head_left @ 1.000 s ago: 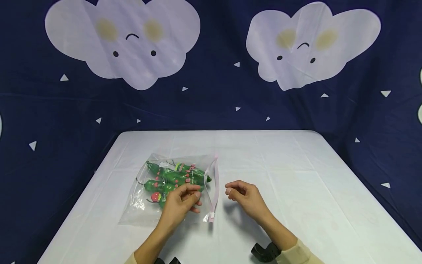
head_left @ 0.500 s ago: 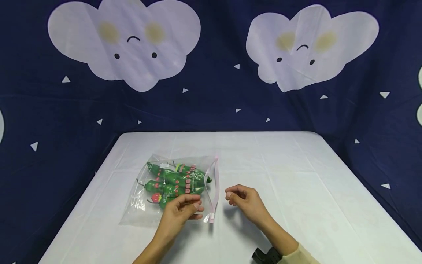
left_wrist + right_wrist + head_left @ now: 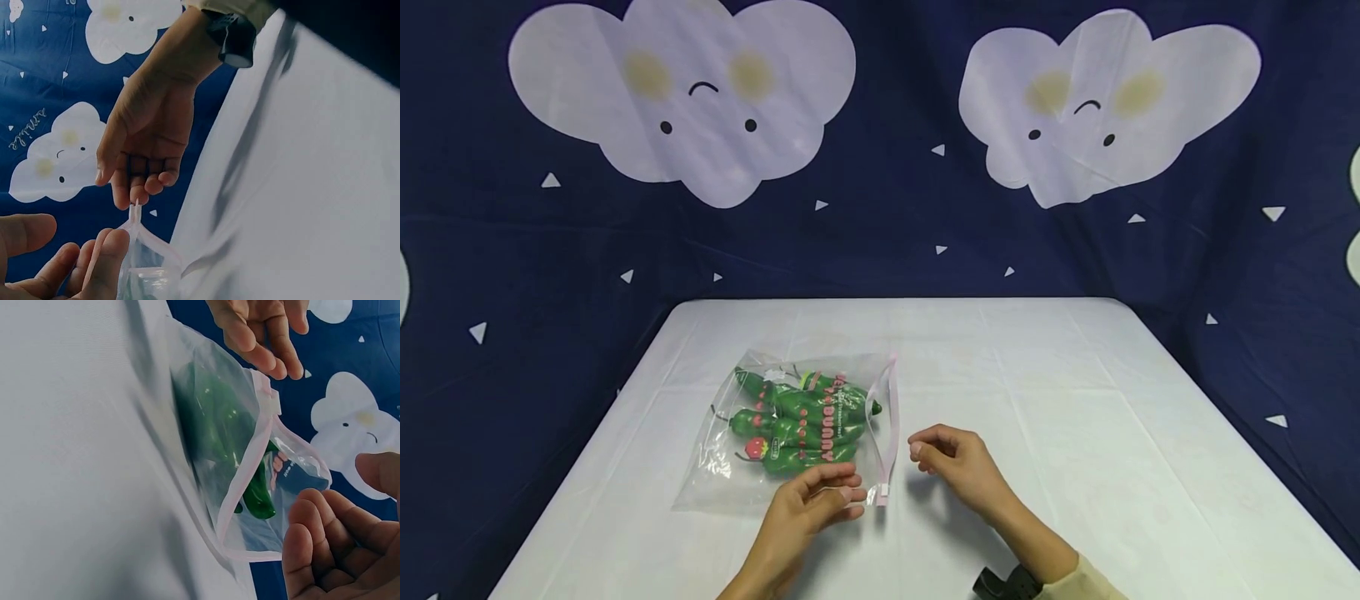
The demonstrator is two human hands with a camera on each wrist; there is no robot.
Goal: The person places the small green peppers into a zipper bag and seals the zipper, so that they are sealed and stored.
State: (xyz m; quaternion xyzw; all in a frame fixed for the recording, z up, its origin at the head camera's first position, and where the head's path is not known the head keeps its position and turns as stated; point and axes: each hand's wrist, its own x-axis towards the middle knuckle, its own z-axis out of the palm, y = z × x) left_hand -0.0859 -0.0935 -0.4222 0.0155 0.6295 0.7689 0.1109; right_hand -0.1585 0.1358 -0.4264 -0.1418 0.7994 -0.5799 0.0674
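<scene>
A clear zip bag (image 3: pixel 715 479) with a pink edge and pink lettering lies on the table, holding several green peppers (image 3: pixel 805 408). Its mouth, on the right side, gapes apart, and a white slider (image 3: pixel 275 403) sits at the near end of the pink zip strip (image 3: pixel 247 465). My left hand (image 3: pixel 801 512) hovers by the bag's near edge with relaxed, slightly bent fingers and nothing in them. To the right of the bag mouth, my right hand (image 3: pixel 962 467) hangs loosely curled above the table, apart from the bag and holding nothing.
A white cloth covers the table (image 3: pixel 1075 400). Behind it hangs a dark blue curtain (image 3: pixel 880 233) printed with white clouds and small triangles. A black wrist camera (image 3: pixel 1007 583) is strapped at the right sleeve (image 3: pixel 1078 579).
My left hand has drawn back toward the near side, off the peppers, uncovering more of the bag's lettering. The right hand has dropped slightly nearer. The bag has stayed in place.
</scene>
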